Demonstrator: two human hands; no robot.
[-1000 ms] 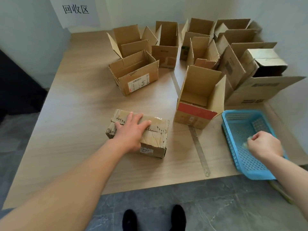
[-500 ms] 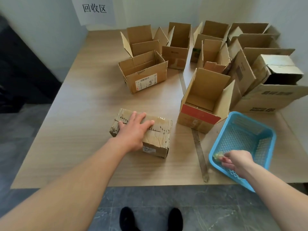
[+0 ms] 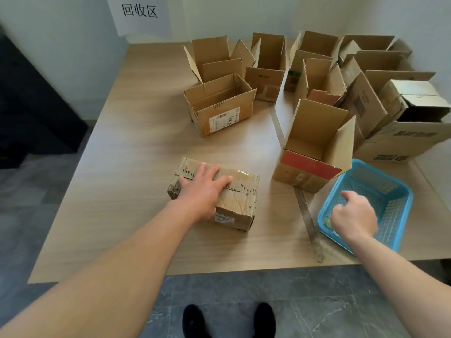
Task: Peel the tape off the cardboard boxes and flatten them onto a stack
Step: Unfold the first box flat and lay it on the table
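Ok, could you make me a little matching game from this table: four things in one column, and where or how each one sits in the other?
Things:
1 taped box
2 blue basket
3 red-banded box
4 paper sign

Places or states:
A on the wall
B under the left hand
C below the right hand
D standing open, flaps up

Pairs: 1-B, 2-C, 3-D, 4-A

A closed, taped cardboard box (image 3: 240, 203) is pressed down on a wooden table (image 3: 136, 167) by the left hand (image 3: 202, 193). The right hand (image 3: 353, 219) is held, fingers curled, over a blue basket (image 3: 375, 179); open boxes (image 3: 246, 111) are gathered behind.
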